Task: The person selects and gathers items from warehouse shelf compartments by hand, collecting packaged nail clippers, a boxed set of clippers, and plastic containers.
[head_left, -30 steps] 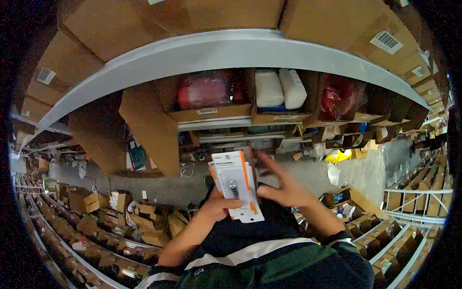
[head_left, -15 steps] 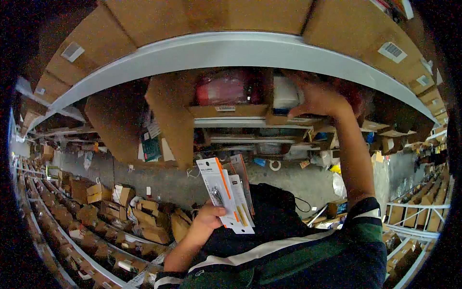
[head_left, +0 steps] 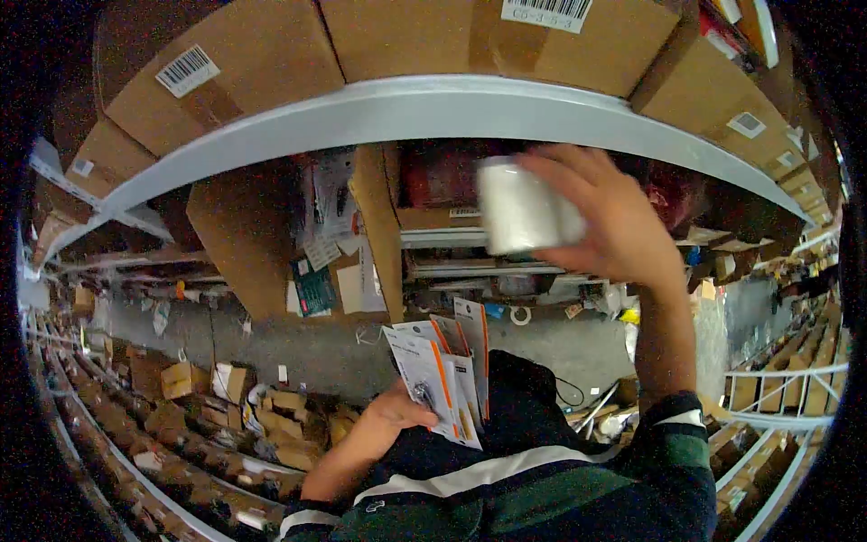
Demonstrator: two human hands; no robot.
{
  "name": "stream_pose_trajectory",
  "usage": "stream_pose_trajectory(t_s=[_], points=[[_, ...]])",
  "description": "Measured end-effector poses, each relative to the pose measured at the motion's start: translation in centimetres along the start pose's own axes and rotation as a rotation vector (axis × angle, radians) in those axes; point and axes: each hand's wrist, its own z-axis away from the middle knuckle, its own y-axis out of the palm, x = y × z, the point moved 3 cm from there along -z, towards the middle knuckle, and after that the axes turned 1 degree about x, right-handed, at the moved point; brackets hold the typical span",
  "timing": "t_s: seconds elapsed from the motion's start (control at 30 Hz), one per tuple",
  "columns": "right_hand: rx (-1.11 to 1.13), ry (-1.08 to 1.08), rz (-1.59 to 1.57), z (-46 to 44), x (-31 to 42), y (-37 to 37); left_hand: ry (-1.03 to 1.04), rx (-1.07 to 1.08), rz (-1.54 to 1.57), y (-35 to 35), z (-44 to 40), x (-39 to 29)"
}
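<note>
My right hand (head_left: 619, 221) is wrapped round a white cylinder (head_left: 517, 208), perhaps a roll or a jar; motion blur hides its details. It is just in front of the shelf opening, below the pale metal beam (head_left: 470, 104). Lower down, near my body, my left hand (head_left: 397, 414) grips several carded nail clipper packs (head_left: 415, 361), white with orange edges, fanned upward. The thumb lies over the front card, by the metal clipper. Behind the right hand, a red plastic-wrapped item (head_left: 442, 176) sits in a shelf box, partly in shadow.
Taped cartons (head_left: 406, 45) with barcode labels line the shelf above. An open cardboard box (head_left: 244, 235) with packets and a teal package (head_left: 313, 287) stands at left. Shelving full of boxes (head_left: 185, 379) runs along the aisle behind. A tape roll (head_left: 520, 315) lies on the floor.
My right hand has come out of the shelf box with the white cylinder, moving left and toward me. The left hand keeps the packs, now more fanned. The view has shifted slightly.
</note>
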Motion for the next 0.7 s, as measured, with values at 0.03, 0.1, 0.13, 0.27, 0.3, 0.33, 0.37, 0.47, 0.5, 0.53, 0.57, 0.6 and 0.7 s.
stream_pose_trajectory(t_s=[0.03, 0.1, 0.13, 0.27, 0.3, 0.33, 0.37, 0.47, 0.5, 0.53, 0.57, 0.6, 0.7], points=[[0.062, 0.054, 0.104, -1.3, 1.2, 1.1, -0.013, 0.014, -0.011, -0.5, 0.1, -0.1], [0.117, 0.115, 0.212, -3.4, 2.8, 2.6, -0.023, 0.14, -0.001, -2.9, -0.2, 0.6], [0.087, 0.068, 0.2, -4.1, 3.5, 3.1, -0.024, 0.246, 0.028, -4.5, -0.4, 1.2], [0.101, 0.059, 0.301, -7.2, 1.4, 5.0, -0.102, 0.215, -0.074, -6.2, 0.7, -0.2], [0.1, 0.065, 0.306, -8.0, 0.5, 6.0, -0.124, 0.205, -0.09, -6.5, 0.9, -0.4], [0.02, 0.05, 0.338, -8.6, -0.2, 7.2, -0.12, 0.262, -0.095, -6.6, 0.7, -0.6], [-0.06, 0.039, 0.37, -9.0, -0.8, 7.9, -0.126, 0.295, -0.099, -6.4, 1.0, -0.9], [0.2, 0.187, 0.111, -10.7, -1.3, 9.8, -0.17, 0.118, -0.165, -3.1, 2.6, -4.2], [0.197, 0.201, 0.112, -11.1, -1.2, 9.9, -0.187, 0.05, -0.187, -2.7, 2.9, -4.7], [0.267, 0.164, 0.109, -11.6, -1.0, 10.2, -0.129, 0.083, -0.146, -3.2, 2.8, -4.6], [0.335, 0.127, 0.105, -12.0, -0.8, 10.4, -0.071, 0.118, -0.105, -3.8, 2.7, -4.5], [0.403, 0.09, 0.1, -12.3, -0.7, 10.5, -0.084, 0.126, -0.113, -5.2, 2.5, -4.0], [0.533, 0.034, 0.088, -11.7, -0.6, 10.5, -0.12, 0.331, -0.099, -7.7, 1.9, -3.3]])
